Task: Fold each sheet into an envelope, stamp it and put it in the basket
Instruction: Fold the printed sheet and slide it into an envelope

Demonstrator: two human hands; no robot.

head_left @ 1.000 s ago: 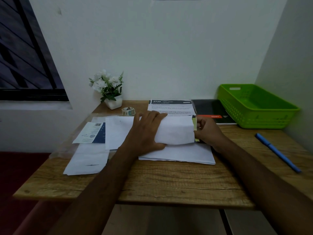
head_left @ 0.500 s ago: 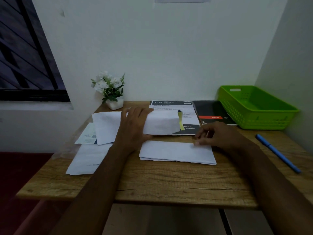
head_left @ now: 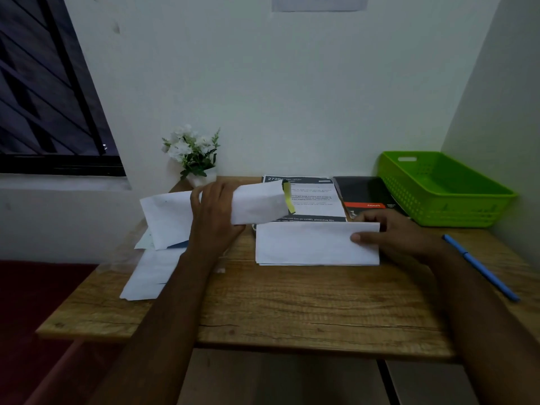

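Right grip [head_left: 391, 238] pinched the right end of the folded sheet [head_left: 306, 244], thumb on top; sheet lay flat on the counter [head_left: 292, 302], long axis left-right. Left grip [head_left: 214, 217] was curled round a raised wad of paper [head_left: 257, 204]. Basket [head_left: 438, 209] sat at far right, nearer the right grip, so prob. that hand's carry.

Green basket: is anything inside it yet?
The green basket shows only its own green floor and perforated walls; no envelope is visible inside. Its near wall hides the strip of floor right behind it, so that part cannot be checked.
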